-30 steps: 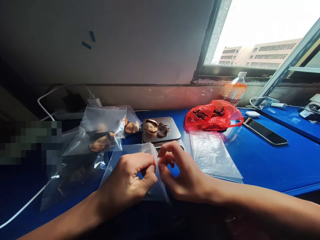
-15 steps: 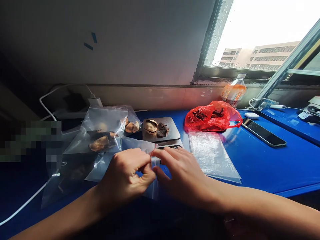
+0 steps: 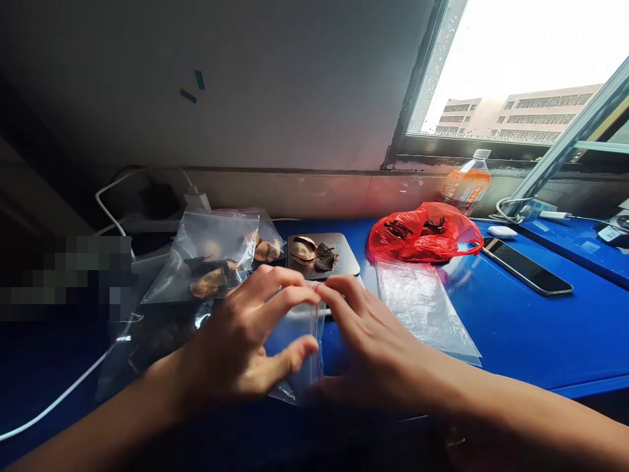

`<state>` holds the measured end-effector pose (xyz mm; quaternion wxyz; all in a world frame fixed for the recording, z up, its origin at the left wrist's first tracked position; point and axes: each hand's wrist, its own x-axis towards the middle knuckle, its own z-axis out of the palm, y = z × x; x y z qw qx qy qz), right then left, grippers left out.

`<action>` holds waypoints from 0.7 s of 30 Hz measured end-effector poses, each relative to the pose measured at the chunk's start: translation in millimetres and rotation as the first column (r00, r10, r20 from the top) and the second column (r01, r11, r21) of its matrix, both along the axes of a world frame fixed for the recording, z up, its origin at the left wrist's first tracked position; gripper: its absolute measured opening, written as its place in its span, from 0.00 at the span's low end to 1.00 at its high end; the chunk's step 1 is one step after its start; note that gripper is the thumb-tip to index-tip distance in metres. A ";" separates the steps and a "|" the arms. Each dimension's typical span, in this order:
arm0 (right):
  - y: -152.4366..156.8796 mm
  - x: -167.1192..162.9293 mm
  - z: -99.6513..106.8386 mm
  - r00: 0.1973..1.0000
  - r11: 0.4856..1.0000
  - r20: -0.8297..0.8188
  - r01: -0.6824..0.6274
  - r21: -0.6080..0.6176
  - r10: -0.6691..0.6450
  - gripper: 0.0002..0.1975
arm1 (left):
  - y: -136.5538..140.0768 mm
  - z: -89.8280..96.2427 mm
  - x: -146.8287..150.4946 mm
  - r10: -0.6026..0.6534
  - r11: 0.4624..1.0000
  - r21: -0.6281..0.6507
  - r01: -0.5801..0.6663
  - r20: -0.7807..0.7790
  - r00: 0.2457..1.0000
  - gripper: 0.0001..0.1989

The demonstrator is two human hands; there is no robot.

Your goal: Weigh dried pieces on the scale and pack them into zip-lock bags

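Note:
A clear zip-lock bag with a red seal line stands between my hands, its sealing edge running up and down. My left hand touches the top of that edge with its fingertips; its thumb is spread well away from the fingers. My right hand curves around the other side of the bag, fingertips at the top and a blurred thumb low down. Just beyond, a small scale carries a pale brown dried piece and a dark wrinkled piece. My hands hide the scale's front.
Filled clear bags crowd the left side, near a white cable. A red plastic bag with dark pieces lies right of the scale, before a drink bottle. Flat clear bags and a phone lie farther right.
My left thumb has come away from its pinch, and the left fingers have spread and lifted. The bag's red edge now shows more upright. The whole view has shifted slightly.

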<state>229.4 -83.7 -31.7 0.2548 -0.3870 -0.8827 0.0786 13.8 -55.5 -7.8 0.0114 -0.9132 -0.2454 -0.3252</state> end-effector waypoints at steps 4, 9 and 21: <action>4.3 9.9 12.0 0.998 0.997 -0.060 -0.007 0.078 0.011 0.47 | -2.8 5.0 -3.5 -0.084 0.994 -0.082 0.067 -0.222 0.971 0.57; 10.9 11.1 15.2 0.996 0.994 -0.078 -0.044 0.101 0.052 0.43 | -2.6 -1.1 -1.4 -0.111 0.978 -0.193 0.078 -0.161 0.981 0.52; 8.4 -11.7 25.7 0.879 0.873 0.160 -0.469 0.133 0.448 0.06 | -2.9 -3.9 2.4 -0.236 0.946 -0.267 0.186 -0.169 0.957 0.54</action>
